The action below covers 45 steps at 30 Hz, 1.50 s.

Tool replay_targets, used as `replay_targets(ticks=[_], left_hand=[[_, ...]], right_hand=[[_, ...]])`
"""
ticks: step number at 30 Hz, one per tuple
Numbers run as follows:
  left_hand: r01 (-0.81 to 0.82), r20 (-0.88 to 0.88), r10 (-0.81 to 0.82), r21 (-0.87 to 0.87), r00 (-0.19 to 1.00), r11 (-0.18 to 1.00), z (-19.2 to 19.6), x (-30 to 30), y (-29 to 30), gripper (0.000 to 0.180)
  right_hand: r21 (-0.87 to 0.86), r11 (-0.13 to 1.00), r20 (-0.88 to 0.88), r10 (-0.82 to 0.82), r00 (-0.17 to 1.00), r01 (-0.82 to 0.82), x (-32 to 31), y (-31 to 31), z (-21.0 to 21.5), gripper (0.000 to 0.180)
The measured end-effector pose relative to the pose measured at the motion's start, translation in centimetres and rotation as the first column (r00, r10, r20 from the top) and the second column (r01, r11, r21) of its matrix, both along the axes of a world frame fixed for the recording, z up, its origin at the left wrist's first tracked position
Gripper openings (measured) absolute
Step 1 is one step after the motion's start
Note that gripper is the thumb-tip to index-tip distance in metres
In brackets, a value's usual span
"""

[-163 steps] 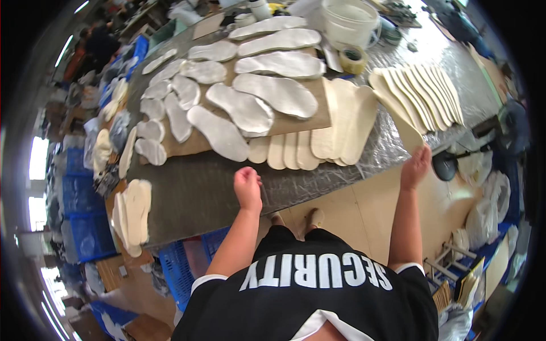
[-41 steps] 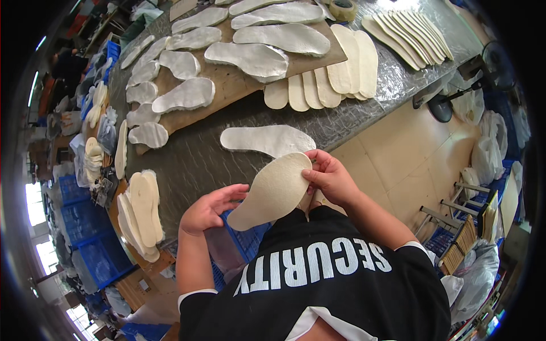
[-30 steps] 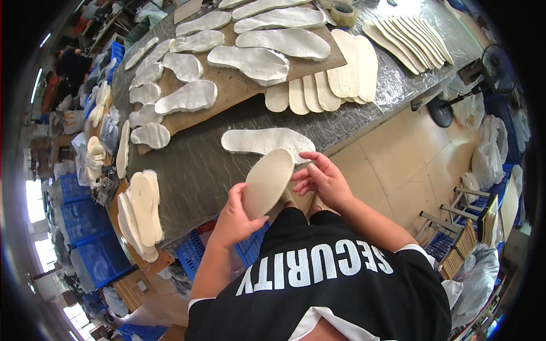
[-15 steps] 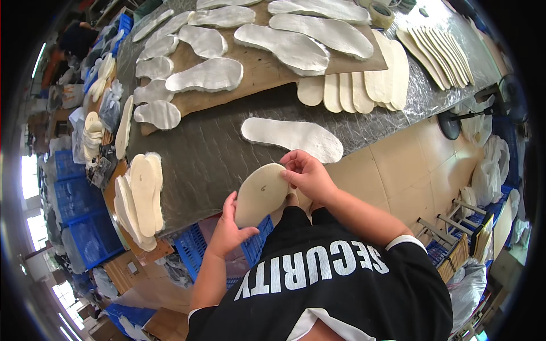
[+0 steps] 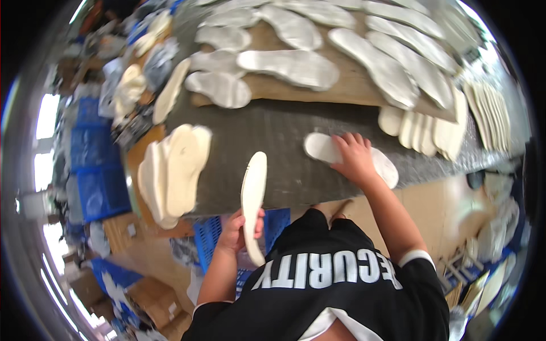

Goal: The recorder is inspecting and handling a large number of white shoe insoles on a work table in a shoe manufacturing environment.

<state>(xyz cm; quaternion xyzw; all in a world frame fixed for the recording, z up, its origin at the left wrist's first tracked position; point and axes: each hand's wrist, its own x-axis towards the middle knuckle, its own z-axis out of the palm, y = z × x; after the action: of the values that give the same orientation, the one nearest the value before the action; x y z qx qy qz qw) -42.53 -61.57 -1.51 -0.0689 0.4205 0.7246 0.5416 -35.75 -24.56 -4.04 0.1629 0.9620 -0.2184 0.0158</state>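
My left hand (image 5: 231, 233) holds a cream insole (image 5: 254, 184) upright over the table's near edge. Its narrow side faces me, and the fingers are closed around its lower part. Farther right, a white fleecy insole (image 5: 385, 168) lies flat on the dark tabletop. My right hand (image 5: 356, 158) grips this one across its middle, fingers over the far edge and thumb toward the left end. Both ends of the white insole show past the hand.
White fleecy insoles (image 5: 290, 68) cover a brown board at the back. Cream insoles are fanned at its right (image 5: 418, 133) and stacked at the table's left (image 5: 185, 170). Blue crates (image 5: 207, 241) stand below the near edge; a stool (image 5: 463, 264) is at the lower right.
My right hand has left the cream insole and reached to the white one on the table. My left hand now holds the cream insole alone, turned edge-on. The view has shifted.
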Motion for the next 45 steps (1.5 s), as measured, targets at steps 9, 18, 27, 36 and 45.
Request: replay_targets(ticks=[9, 18, 27, 36, 45], left_hand=[[0.061, 0.016, -0.060, -0.060, 0.998, 0.996, 3.0, -1.6, -1.2, 0.063], [0.099, -0.426, -0.171, -0.186, 0.888, 0.978, 1.8, -3.1, 6.5, 0.089], [0.087, -0.784, -0.620, -0.619, -0.015, 0.780, -0.5, -2.6, 16.5, 0.080], [0.053, -0.706, -0.660, -0.692, -0.256, 0.720, -5.0, -0.3, 20.9, 0.079], [0.088, -0.685, -0.656, -0.710, -0.316, 0.699, -5.9, -0.1, 22.7, 0.080]], right_hand=[[0.012, 0.872, -0.017, 0.489, 0.872, -0.489, -1.4, -10.6, 0.5, 0.071], [-0.111, 0.889, -0.477, 0.345, 0.808, -0.445, 2.8, -5.7, -3.1, 0.046], [-0.906, 0.175, 0.217, -0.588, 0.779, 0.384, 11.0, 1.8, -4.9, 0.047], [-0.924, -0.209, 0.380, -0.446, 0.810, 0.319, 11.8, 5.1, -7.7, 0.046], [-0.922, -0.321, 0.350, -0.459, 0.817, 0.215, 12.6, 6.2, -9.0, 0.044]])
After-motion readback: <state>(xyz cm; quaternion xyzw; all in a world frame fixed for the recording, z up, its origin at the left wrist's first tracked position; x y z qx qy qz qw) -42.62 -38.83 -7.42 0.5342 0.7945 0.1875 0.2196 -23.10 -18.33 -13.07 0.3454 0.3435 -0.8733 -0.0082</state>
